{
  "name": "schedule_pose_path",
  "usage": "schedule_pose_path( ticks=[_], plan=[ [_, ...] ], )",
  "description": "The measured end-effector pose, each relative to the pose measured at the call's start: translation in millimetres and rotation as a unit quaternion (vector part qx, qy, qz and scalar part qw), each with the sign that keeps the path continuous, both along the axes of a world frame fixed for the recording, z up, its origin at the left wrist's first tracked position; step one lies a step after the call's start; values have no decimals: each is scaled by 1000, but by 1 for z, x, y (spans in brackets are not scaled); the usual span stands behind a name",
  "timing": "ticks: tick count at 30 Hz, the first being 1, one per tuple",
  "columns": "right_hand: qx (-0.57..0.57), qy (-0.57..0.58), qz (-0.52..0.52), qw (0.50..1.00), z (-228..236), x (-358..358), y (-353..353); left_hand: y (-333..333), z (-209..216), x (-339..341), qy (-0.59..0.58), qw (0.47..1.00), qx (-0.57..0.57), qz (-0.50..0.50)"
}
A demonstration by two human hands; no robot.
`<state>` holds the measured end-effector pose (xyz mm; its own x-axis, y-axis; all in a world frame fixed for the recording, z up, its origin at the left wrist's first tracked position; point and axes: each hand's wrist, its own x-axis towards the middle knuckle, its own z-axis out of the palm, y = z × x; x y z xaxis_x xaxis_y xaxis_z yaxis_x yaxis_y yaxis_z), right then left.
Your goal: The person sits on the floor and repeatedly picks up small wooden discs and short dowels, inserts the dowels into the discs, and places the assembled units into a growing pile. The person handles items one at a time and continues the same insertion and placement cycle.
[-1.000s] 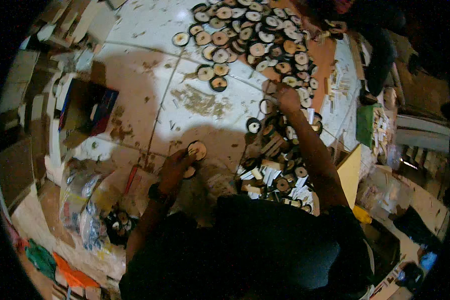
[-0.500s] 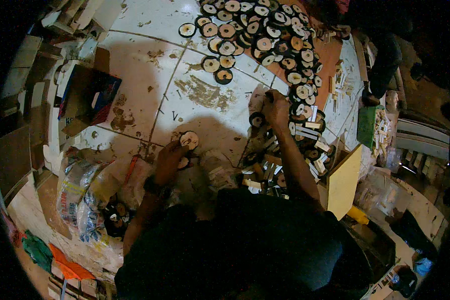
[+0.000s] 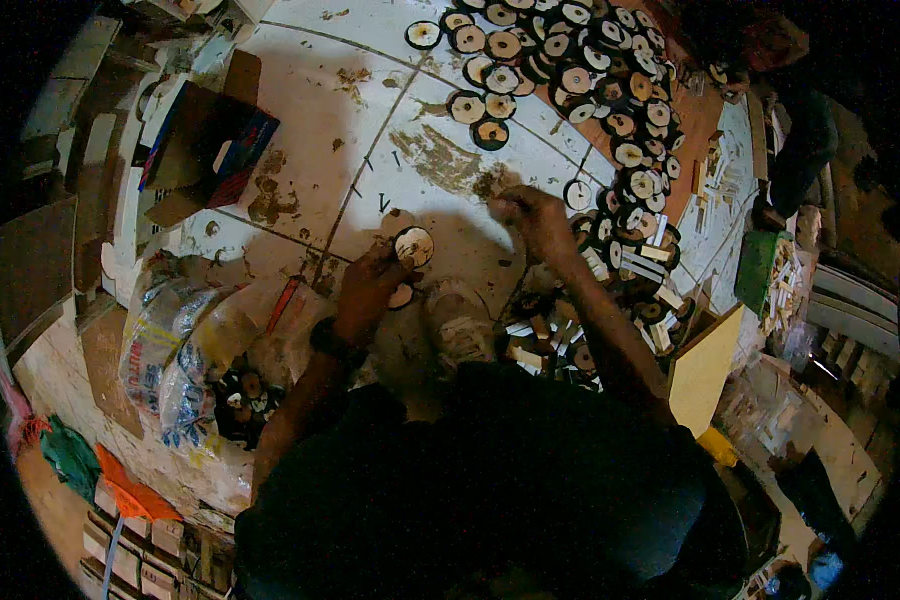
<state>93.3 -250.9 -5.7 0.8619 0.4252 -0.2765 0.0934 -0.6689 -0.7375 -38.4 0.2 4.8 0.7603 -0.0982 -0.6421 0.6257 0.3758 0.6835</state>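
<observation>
A round wooden disc (image 3: 413,246) with a dark rim and a small centre hole is pinched in my left hand (image 3: 367,290), above the tiles. A second pale disc (image 3: 400,295) shows just below those fingers; whether the hand holds it too, I cannot tell. My right hand (image 3: 542,228) hovers over the floor to the right, its fingers drawn together and partly blurred. Anything small between them is hidden. Beyond that hand, a single dark-rimmed disc (image 3: 577,195) lies flat on the tile.
A large heap of similar discs (image 3: 575,80) spreads across the far right. Pale wooden strips (image 3: 650,262) lie beside my right forearm. An open cardboard box (image 3: 210,150) and a clear plastic bag (image 3: 175,350) stand left. A yellow board (image 3: 705,370) leans at right.
My right hand has moved left and toward my left hand. The lone disc on the tile beyond it now shows. My left hand keeps its disc. The whole view has shifted slightly.
</observation>
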Motion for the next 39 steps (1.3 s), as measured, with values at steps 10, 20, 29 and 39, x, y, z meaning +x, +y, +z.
schedule_pose_path(
  ticks=[10,20,29,39],
  plan=[
    [69,174,50,981,11,-54,55,-7,0,-1,-99,950,277,-101],
    [73,31,-25,997,-3,-56,55,-11,-17,-6,-87,937,277,-195],
    [-333,-214,-126,910,-67,78,-122,-6,-45,-8,93,969,-212,83],
    [-312,-201,-79,925,-47,66,-80,4,-32,-3,101,890,-368,248]
  ],
)
